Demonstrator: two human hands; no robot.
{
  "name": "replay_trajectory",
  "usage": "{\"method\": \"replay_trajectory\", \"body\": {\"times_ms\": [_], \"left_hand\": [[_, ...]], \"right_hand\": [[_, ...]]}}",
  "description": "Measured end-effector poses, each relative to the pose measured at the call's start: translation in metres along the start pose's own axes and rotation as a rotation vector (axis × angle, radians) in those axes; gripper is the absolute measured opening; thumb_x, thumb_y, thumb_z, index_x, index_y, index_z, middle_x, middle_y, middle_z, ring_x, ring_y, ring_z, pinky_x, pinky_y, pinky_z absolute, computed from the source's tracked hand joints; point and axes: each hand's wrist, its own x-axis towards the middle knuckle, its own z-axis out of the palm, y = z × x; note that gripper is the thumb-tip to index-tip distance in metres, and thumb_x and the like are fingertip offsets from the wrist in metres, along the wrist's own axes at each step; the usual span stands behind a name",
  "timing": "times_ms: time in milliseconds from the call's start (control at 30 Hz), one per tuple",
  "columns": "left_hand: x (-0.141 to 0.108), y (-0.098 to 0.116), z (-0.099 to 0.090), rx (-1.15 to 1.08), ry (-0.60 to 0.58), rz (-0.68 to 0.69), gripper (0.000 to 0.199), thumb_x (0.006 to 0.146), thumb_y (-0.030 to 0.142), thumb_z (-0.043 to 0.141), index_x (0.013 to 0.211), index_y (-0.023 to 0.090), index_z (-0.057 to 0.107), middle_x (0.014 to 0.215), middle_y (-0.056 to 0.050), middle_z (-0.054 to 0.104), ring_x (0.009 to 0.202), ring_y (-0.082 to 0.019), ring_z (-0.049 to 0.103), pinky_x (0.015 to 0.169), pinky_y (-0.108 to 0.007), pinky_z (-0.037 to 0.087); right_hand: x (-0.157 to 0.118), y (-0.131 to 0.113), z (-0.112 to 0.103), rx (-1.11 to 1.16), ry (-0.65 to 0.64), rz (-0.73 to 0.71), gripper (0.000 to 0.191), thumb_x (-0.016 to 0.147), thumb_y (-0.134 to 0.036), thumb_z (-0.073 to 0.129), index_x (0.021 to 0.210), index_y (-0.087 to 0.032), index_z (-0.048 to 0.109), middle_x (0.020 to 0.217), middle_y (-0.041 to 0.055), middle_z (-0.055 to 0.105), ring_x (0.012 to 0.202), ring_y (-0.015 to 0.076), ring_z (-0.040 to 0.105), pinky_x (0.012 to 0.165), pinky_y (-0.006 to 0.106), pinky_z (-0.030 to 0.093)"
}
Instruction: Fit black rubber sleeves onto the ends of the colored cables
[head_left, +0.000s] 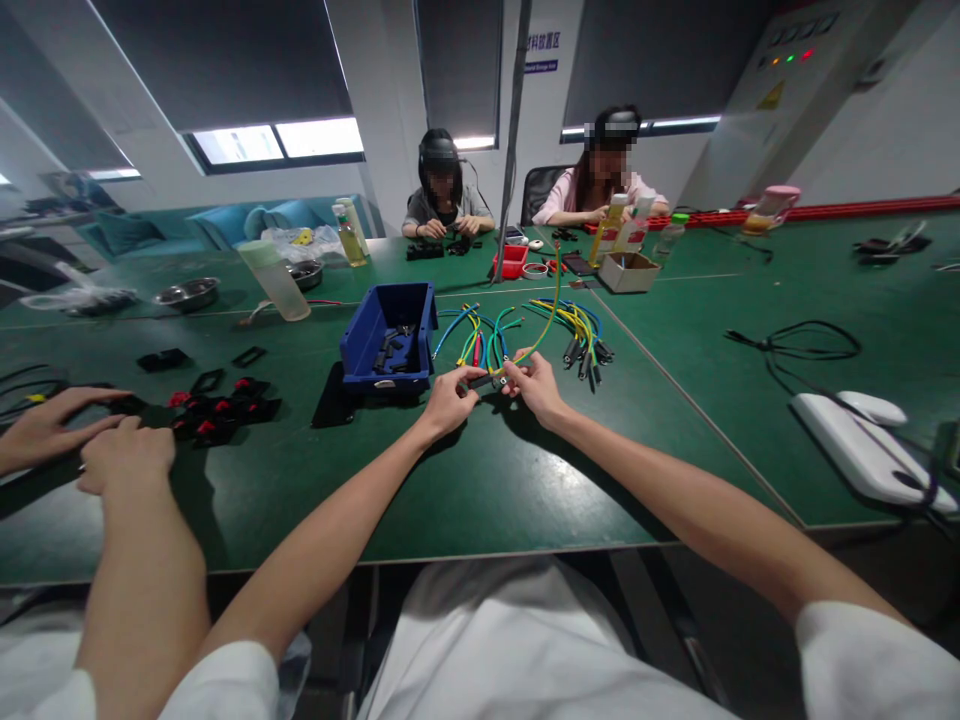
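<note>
My left hand (450, 402) is closed, with its fingertips on a small black sleeve (484, 381). Pinched in my right hand (540, 390) is a yellow-green wire (553, 310), whose free end curves up and away from me. Both hands almost meet just above the green table (480, 500), and the exact contact between sleeve and wire is too small to make out. Right behind my fingers lie loose blue, green and yellow wires (466, 325). A bundle of wires with black sleeved ends (585, 345) rests to the right. The blue bin (352, 350), left of my hands, contains several black sleeves (390, 345).
At left, a co-worker's hands (127, 450) are beside black and red parts (225, 410). A black phone-like slab (334, 398) lies by the bin. White devices with a cable (862, 450) sit at right. Two people work across the table, near bottles, a red box (511, 262) and a carton (628, 273).
</note>
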Motion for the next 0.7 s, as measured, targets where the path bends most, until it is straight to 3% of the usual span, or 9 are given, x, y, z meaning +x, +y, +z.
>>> {"method": "replay_trajectory", "body": {"times_ms": [467,700], "left_hand": [[0.0003,0.0011,-0.0013,-0.080,-0.037,-0.022,0.037,0.078,0.007,0.053,0.111,0.013,0.069,0.105,-0.009,0.072,0.088,-0.018,0.066,0.077,-0.028,0.050],[0.0002,0.0005,-0.0017,-0.070,-0.038,-0.022,0.036,0.078,0.007,0.053,0.110,0.013,0.070,0.105,-0.008,0.073,0.087,-0.017,0.066,0.074,-0.026,0.050]], "right_hand": [[-0.0043,-0.0006,0.0018,0.014,0.005,0.036,0.051,0.066,-0.053,0.075,0.092,-0.023,0.043,0.061,-0.0072,0.063,0.044,0.0089,0.056,0.039,0.017,0.041],[-0.0049,-0.0014,0.0026,0.014,-0.003,0.029,0.051,0.066,-0.053,0.075,0.091,-0.023,0.043,0.061,-0.0062,0.064,0.044,0.0088,0.057,0.040,0.017,0.041]]}}
